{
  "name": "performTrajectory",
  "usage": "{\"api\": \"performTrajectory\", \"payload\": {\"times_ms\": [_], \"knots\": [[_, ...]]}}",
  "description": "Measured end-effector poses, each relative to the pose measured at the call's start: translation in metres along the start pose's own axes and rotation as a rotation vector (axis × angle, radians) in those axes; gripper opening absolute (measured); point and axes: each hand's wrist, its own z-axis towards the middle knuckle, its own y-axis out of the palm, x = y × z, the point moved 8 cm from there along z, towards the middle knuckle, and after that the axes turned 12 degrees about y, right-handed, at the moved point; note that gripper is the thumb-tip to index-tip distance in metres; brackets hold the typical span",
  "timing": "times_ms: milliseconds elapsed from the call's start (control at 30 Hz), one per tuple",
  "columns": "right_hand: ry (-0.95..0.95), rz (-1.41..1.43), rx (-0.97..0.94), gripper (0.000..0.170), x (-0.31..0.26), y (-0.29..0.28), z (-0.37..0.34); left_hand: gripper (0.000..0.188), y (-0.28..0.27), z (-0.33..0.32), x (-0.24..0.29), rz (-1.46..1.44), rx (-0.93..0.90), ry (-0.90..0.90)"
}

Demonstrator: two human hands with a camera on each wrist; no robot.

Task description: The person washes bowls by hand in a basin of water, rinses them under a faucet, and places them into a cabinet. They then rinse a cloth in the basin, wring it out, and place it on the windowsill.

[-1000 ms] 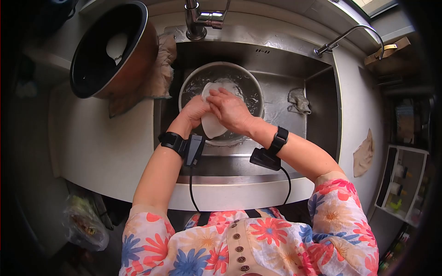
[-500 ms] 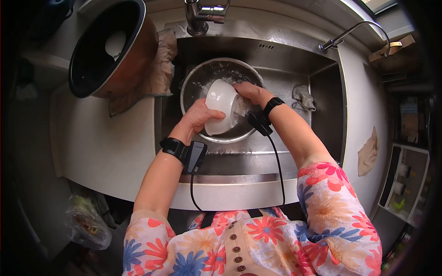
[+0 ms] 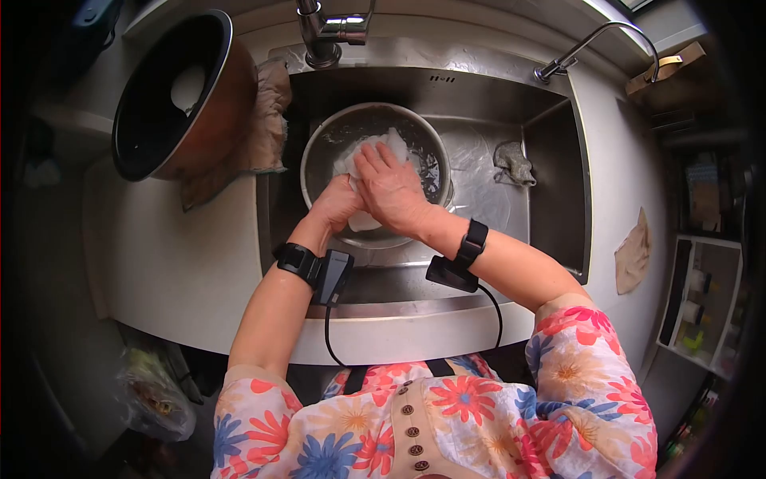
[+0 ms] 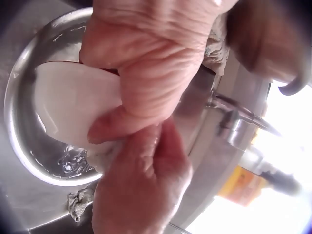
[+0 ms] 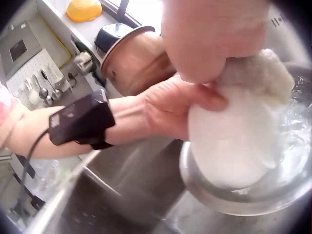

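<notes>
Over a steel basin of water in the sink, my left hand grips a white bowl, its thumb lying on the bowl's side in the left wrist view. My right hand presses a whitish wet cloth against the bowl, fingers laid over it. In the right wrist view the bowl is tilted, and its lower part shows below the left thumb. The hands overlap, so much of the bowl's rim is hidden.
A dark-lined pot with a white item inside rests on a beige cloth at the left. The faucet rises behind the basin. A grey rag lies in the sink's right part, and another beige cloth on the right counter.
The right hand has come from the bowl's right side to over it, with the cloth. The bowl, earlier showing its outer side, is now mostly covered by hands and cloth.
</notes>
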Motion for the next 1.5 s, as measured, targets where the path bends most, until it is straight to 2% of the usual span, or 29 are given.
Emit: {"api": "performTrajectory", "payload": {"times_ms": [67, 133, 167, 233, 333, 367, 433, 467, 567, 600, 667, 700, 767, 800, 867, 967, 1033, 1067, 1133, 1233, 1267, 1300, 1367, 1400, 1433, 1500], "knots": [[-0.004, 0.048, 0.015, 0.035, 0.014, 0.003, 0.01, 0.043, 0.001, 0.007, 0.003, -0.009, -0.006, 0.005], [0.135, 0.297, 0.014, 0.033, 0.045, 0.01, 0.036, 0.042, 0.001, 0.018, 0.003, 0.009, -0.027, -0.005], [0.138, 0.302, 0.011, 0.033, 0.054, 0.014, 0.047, 0.042, -0.001, 0.021, 0.001, 0.01, -0.025, -0.01], [0.51, 0.406, -0.399, 0.04, 0.095, 0.058, 0.061, 0.042, 0.0, 0.025, 0.0, -0.043, -0.034, -0.021], [0.653, 0.635, -0.649, 0.044, 0.147, 0.122, 0.058, 0.043, -0.003, 0.026, -0.008, -0.063, -0.057, -0.01], [0.653, 0.636, -0.649, 0.044, 0.151, 0.123, 0.052, 0.043, -0.003, 0.025, -0.009, -0.062, -0.057, -0.01], [0.899, 0.894, -0.707, 0.043, 0.16, 0.132, 0.028, 0.043, -0.003, 0.022, -0.01, -0.136, -0.048, -0.009], [0.899, 0.894, -0.707, 0.043, 0.161, 0.132, 0.025, 0.043, -0.006, 0.019, -0.009, -0.135, -0.048, -0.009], [1.036, 1.144, -0.861, 0.043, 0.157, 0.143, 0.007, 0.044, -0.009, 0.005, 0.001, -0.212, -0.082, -0.015], [1.033, 1.144, -0.857, 0.043, 0.154, 0.136, 0.005, 0.043, -0.006, 0.002, 0.009, -0.266, -0.103, 0.036], [1.106, 1.46, -0.786, 0.047, 0.145, 0.117, -0.002, 0.042, -0.005, -0.003, 0.019, -0.318, -0.127, 0.091], [1.102, 1.46, -0.782, 0.047, 0.142, 0.105, -0.005, 0.043, -0.006, -0.005, 0.024, -0.409, -0.13, 0.113], [1.046, 1.788, -0.763, 0.048, 0.131, 0.079, -0.005, 0.044, -0.005, -0.008, 0.032, -0.499, -0.136, 0.139], [1.018, 1.858, -0.738, 0.044, 0.132, 0.07, -0.007, 0.049, -0.004, -0.008, 0.036, -0.544, -0.152, 0.166], [0.947, 1.888, -0.697, 0.042, 0.137, 0.054, -0.007, 0.054, -0.003, -0.006, 0.042, -0.587, -0.171, 0.196], [0.801, 1.921, -0.626, 0.04, 0.142, 0.028, 0.002, 0.063, -0.007, 0.003, 0.046, -0.479, -0.138, 0.211], [0.735, 1.93, -0.595, 0.039, 0.133, 0.009, 0.006, 0.069, -0.018, 0.002, 0.027, -0.329, 0.038, -0.02], [0.712, 1.821, -0.561, 0.038, 0.127, 0.001, 0.009, 0.069, -0.015, 0.004, 0.027, -0.327, 0.037, -0.022], [0.668, 1.622, -0.469, 0.036, 0.108, -0.007, 0.016, 0.07, -0.012, 0.007, 0.015, -0.296, 0.158, -0.132], [0.551, 1.398, -0.344, 0.025, 0.075, 0.014, 0.024, 0.079, -0.005, 0.01, 0.011, -0.338, 0.194, -0.163], [0.422, 0.812, -0.271, 0.023, 0.052, 0.016, 0.024, 0.08, 0.0, 0.018, 0.005, -0.37, 0.124, -0.109], [0.426, 0.838, -0.291, 0.022, 0.041, 0.018, 0.022, 0.08, -0.003, 0.024, -0.004, -0.367, 0.124, -0.112], [0.333, 0.764, -0.265, 0.016, 0.028, 0.024, 0.017, 0.091, -0.022, 0.036, -0.006, -0.356, 0.245, 0.055], [0.334, 0.764, -0.268, 0.016, 0.028, 0.03, 0.012, 0.078, -0.032, 0.04, -0.002, -0.258, 0.372, 0.078], [0.273, 0.775, -0.262, 0.013, 0.025, 0.033, 0.008, 0.078, -0.029, 0.039, -0.003, -0.26, 0.374, 0.076], [0.213, 0.786, -0.258, 0.011, 0.024, 0.041, 0.002, 0.064, -0.036, 0.033, 0.005, -0.003, 0.498, 0.18]]}}
